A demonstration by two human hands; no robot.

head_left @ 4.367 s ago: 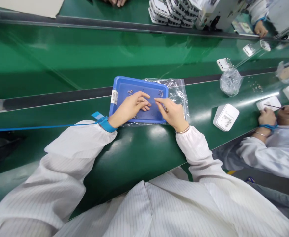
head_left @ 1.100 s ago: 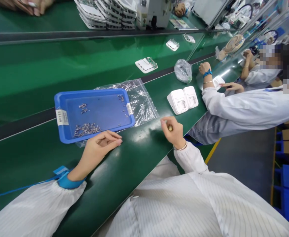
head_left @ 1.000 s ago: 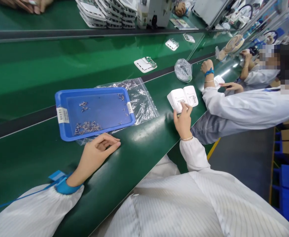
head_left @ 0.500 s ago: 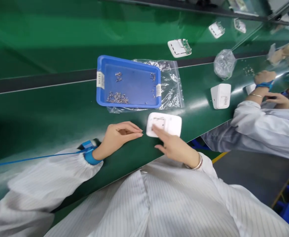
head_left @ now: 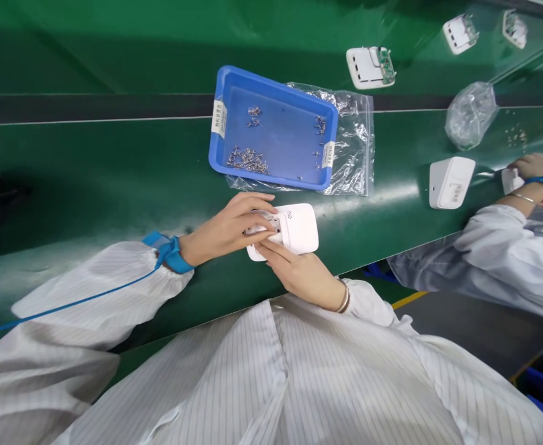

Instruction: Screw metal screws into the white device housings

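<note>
A white plastic device (head_left: 294,227) lies on the green belt near its front edge. My left hand (head_left: 227,227) rests on the device's left end, fingers pressed together over a recess there. From below, my right hand (head_left: 297,272) holds the device with its fingers along the near side. Just beyond stands a blue tray (head_left: 274,130) with small metal parts scattered in it.
A clear plastic bag (head_left: 355,142) lies under and right of the tray. Another white device (head_left: 450,181) sits to the right, near a co-worker's hands (head_left: 535,168). A bag of small parts (head_left: 470,114) and open white housings (head_left: 370,67) lie farther back.
My right hand fetched a white device from the right and brought it to the front of the tray. My left hand has moved onto the device's left end.
</note>
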